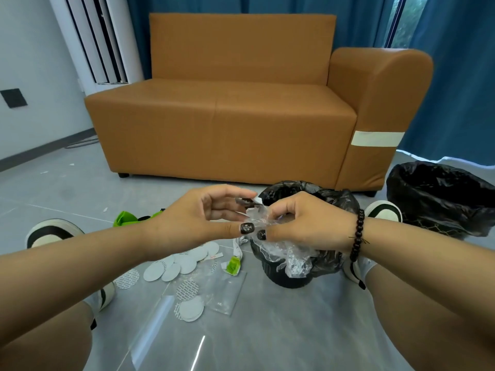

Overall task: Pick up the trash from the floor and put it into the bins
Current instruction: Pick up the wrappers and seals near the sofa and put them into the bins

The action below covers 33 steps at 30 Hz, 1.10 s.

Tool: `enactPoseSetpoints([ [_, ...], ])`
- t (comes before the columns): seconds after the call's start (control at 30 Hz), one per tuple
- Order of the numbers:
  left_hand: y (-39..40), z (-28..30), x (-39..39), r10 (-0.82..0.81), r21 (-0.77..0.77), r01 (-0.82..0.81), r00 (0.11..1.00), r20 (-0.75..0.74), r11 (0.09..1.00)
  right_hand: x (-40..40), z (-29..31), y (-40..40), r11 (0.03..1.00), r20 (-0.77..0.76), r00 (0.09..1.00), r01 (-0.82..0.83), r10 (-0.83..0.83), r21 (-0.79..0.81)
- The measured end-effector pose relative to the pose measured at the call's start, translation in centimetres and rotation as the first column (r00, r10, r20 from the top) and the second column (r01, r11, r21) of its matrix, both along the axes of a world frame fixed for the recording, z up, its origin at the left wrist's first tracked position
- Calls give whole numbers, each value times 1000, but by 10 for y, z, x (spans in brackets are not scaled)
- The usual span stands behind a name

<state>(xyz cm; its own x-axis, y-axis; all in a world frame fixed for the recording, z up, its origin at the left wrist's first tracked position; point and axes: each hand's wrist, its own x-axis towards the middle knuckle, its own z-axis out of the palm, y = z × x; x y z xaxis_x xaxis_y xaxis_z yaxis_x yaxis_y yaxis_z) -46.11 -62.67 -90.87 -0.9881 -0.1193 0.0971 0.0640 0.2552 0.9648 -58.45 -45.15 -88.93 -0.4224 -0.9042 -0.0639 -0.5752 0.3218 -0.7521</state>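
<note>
A crumpled clear wrap [270, 223] was held over the near bin [292, 274], a small black container lined with a black bag, with both hands pinching it. The left hand [198, 215] had its thumb and fingertips curled onto the wrap's left edge and onto a small dark scrap [245, 201] at its top; the right hand [308, 220], a bead bracelet [357, 234] on its wrist, gripped the wrap's right side, part of the film hanging down over the bin's rim.

The job looked only partly done. The wrap was not yet released, and much remained on the floor [267, 330]: a fan of white discs [184, 262], more discs [190, 310] under a clear bag [222, 293], a green wrapper [232, 266], green fabric [126, 218] beyond the left wrist, and small white bits farther left. What the bins already held could not be seen.

A second bin [439, 199], also bagged in black, stood to the right. The person crouched on glossy grey tile, white-and-black shoes [51, 232] on either side. Behind stood a tan sofa [227, 116], blue curtains [455, 76] and a white floor-standing unit [99, 41] against the wall.
</note>
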Motion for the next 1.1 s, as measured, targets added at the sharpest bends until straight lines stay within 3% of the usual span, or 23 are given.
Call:
enactPoseSetpoints([
  [0.17,2,-3,-3,131,147,-125,991,-34,981,2,1,0,994,15,999,-53,52,99],
  [0.3,-1,1,1,-5,251,3,1000,8,968,-4,-1,-5,996,58,997,54,-59,75],
  [0.37,-1,5,4,-49,140,39,996,70,989,-5,0,-5,992,81,992,85,-93,94],
  [0.47,5,12,8,-54,-135,78,984,169,988,-6,2,-6,987,-31,993,116,-113,110],
  [0.6,10,12,5,-8,-286,89,962,273,954,2,1,-13,993,-204,974,111,-101,38],
  [0.73,9,10,3,122,-560,100,930,346,822,13,0,-17,998,-252,965,64,-69,-29],
  [0.83,9,7,-1,265,-694,-39,938,222,718,21,2,-18,992,-200,977,45,-68,-118],
  [0.9,5,6,-4,355,-616,-183,919,169,767,25,3,-18,976,-154,984,54,-87,-211],
  [0.97,1,7,-6,406,-425,-300,895,184,854,28,2,-17,957,-109,989,62,-97,-285],
  [1.1,-2,10,-5,400,-110,-386,903,158,916,27,3,-16,935,47,993,114,-105,-335],
])
